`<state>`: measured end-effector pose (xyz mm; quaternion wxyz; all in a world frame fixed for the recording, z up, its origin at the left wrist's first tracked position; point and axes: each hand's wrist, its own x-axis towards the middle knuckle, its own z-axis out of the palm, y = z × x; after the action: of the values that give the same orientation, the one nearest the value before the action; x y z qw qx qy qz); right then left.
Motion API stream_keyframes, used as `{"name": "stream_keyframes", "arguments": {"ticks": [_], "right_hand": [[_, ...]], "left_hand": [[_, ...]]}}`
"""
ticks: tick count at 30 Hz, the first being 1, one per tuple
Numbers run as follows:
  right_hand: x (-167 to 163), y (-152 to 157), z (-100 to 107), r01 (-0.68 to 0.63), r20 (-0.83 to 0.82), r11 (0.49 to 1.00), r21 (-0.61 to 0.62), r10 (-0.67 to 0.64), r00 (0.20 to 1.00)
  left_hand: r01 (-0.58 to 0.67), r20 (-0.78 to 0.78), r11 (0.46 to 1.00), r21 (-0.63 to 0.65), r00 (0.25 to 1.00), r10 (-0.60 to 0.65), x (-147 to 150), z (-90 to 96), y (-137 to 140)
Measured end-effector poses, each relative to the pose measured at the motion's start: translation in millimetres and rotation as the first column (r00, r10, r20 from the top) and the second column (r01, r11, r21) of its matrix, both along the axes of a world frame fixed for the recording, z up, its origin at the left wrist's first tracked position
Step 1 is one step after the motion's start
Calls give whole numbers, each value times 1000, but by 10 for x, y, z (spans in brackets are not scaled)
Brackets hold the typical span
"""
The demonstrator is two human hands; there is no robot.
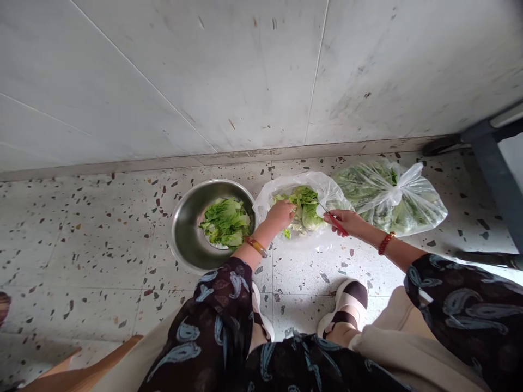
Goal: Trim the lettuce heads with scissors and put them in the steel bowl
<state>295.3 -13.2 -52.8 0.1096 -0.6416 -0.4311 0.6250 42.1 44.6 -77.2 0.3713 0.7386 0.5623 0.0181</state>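
Observation:
My left hand point(281, 214) reaches into an opened clear plastic bag point(267, 190), its fingers closed on green leafy lettuce point(307, 209). From the right, my right hand point(345, 222) grips a small knife point(338, 224) by its red handle. Its thin blade points up and left, towards the leaves in the bag. Close by my left wrist stands a round steel basin point(182, 239) with loose lettuce leaves point(226, 220) piled inside. The fingertips of my left hand are partly hidden among the leaves.
A tied clear plastic bag of greens point(392, 198) lies to the right of the opened one. Behind runs a pale, stained wall point(245, 81). A grey metal frame point(498, 174) with a wheel stands at far right. My feet are on the speckled floor point(302, 310).

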Motion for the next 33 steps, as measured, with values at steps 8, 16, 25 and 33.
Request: {"name": "stream_keyframes", "arguments": {"ticks": [8,16,25,33], "right_hand": [[108,-38,-178,14,-43,1000,21,-13,999],[200,-64,-219,33,-67,999,8,-33,997],[28,-46,-9,-34,-49,996,81,38,998],[-213,35,170,95,-97,932,351,-65,993]], "left_hand": [[-149,372,964,-222,900,225,573,-528,-44],[-248,468,884,-395,774,426,394,-414,127],[-383,585,677,-628,341,736,-95,80,195],[-310,626,687,-658,282,727,53,444,-70]]}}
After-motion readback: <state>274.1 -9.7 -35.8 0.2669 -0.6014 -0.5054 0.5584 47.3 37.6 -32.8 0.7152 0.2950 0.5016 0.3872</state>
